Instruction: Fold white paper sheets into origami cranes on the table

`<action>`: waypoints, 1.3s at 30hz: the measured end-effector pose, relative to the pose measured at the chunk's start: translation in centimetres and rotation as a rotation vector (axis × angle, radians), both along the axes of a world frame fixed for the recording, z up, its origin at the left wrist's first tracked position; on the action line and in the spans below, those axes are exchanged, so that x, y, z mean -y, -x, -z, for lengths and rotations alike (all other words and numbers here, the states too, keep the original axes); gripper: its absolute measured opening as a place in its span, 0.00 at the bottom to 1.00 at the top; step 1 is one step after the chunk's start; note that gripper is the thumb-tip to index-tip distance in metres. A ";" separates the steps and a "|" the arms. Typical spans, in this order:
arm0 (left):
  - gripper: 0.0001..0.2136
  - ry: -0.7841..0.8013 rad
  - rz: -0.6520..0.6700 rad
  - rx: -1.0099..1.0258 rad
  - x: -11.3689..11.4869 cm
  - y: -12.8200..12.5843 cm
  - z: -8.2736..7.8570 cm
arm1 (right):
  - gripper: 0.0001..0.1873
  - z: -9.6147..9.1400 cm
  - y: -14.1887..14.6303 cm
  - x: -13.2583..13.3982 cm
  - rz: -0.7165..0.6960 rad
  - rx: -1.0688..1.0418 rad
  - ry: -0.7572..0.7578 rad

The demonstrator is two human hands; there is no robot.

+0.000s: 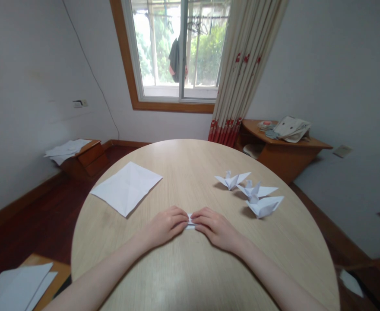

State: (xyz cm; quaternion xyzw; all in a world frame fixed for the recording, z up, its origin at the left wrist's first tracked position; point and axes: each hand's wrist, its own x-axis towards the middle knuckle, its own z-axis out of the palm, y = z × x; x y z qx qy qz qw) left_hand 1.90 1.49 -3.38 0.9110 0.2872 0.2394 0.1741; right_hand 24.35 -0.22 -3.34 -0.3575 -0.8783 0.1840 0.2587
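My left hand [166, 225] and my right hand [214, 226] lie close together on the round wooden table [190, 276], fingertips meeting over a small folded piece of white paper [190, 221]. Both hands have their fingers curled and pressed onto it; most of the paper is hidden under them. To the right of my right hand stand three folded white paper cranes [232, 179] [256, 190] [264, 206]. A creased square sheet of white paper [127, 187] lies flat to the left of my left hand.
White sheets [13, 287] rest on a wooden surface at the lower left. A low wooden cabinet [86, 159] with papers stands by the left wall. A corner desk [287, 147] with bags is at the right, by the curtain [242, 73] and window [180, 47].
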 end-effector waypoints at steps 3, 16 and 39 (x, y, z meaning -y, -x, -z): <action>0.11 0.040 -0.015 0.021 0.1 -0.1 0.0 | 0.10 -0.1 0.1 0.2 -0.005 0.016 0.013; 0.06 0.189 -0.089 0.120 0.5 -0.3 0.0 | 0.10 0.5 1.0 0.4 0.096 -0.035 0.078; 0.05 -0.046 -0.331 -0.229 0.6 -0.3 -0.3 | 0.10 1.4 0.9 -0.1 0.158 -0.124 0.110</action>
